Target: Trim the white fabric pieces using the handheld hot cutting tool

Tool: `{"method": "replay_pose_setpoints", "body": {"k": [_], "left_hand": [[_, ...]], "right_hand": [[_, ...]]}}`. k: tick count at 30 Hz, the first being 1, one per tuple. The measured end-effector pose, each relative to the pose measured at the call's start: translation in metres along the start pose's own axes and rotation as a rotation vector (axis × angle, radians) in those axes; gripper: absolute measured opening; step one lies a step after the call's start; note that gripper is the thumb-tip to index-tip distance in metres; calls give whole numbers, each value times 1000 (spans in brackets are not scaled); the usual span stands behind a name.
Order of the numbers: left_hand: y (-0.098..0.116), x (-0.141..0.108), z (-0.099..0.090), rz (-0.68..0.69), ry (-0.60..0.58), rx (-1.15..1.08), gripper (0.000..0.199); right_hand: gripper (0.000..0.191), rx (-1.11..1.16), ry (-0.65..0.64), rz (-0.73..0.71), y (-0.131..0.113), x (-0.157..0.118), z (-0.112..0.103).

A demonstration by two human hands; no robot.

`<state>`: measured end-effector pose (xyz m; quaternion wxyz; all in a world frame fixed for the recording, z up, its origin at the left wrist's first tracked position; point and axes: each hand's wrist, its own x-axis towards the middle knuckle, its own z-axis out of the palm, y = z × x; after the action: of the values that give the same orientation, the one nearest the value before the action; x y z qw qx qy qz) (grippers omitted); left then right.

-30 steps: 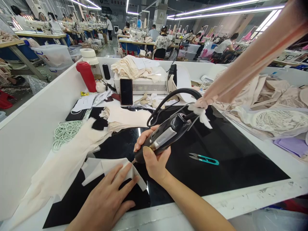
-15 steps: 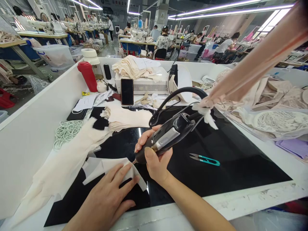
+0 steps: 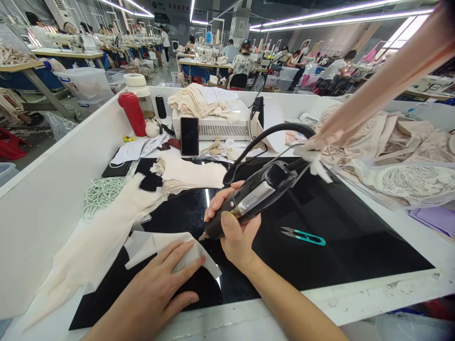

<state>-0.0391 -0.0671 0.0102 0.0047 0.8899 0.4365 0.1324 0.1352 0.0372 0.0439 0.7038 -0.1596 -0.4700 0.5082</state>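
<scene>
My left hand (image 3: 159,279) lies with fingers spread on a small cream fabric piece (image 3: 167,241), pressing it against the black glossy board (image 3: 302,189). Wrapped around a black handheld tool (image 3: 249,199) is my right hand (image 3: 236,232). The tool's thin metal tip points down and left, just right of the fabric's edge, apparently apart from it. A black cable and a hanging pinkish cloth strip (image 3: 384,94) meet at the tool's rear end. Teal thread snips (image 3: 304,236) lie on the board to the right.
A stack of cut cream pieces (image 3: 194,173) sits at the board's back, longer cream fabric (image 3: 95,237) at the left. Behind stand a phone (image 3: 189,136), a red cup (image 3: 132,113) and a white machine (image 3: 220,128). Beige garments (image 3: 401,142) are piled right. People work beyond.
My right hand has drawn the tool slightly right, so its tip is now off the fabric's edge. My left hand stays on the fabric. The view has shifted a little.
</scene>
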Motion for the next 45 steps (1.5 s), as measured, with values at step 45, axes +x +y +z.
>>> {"method": "replay_pose_setpoints", "body": {"k": [45], "left_hand": [[-5, 9, -1, 5, -81, 110, 70]], "right_hand": [[50, -113, -41, 78, -49, -36, -27]]}}
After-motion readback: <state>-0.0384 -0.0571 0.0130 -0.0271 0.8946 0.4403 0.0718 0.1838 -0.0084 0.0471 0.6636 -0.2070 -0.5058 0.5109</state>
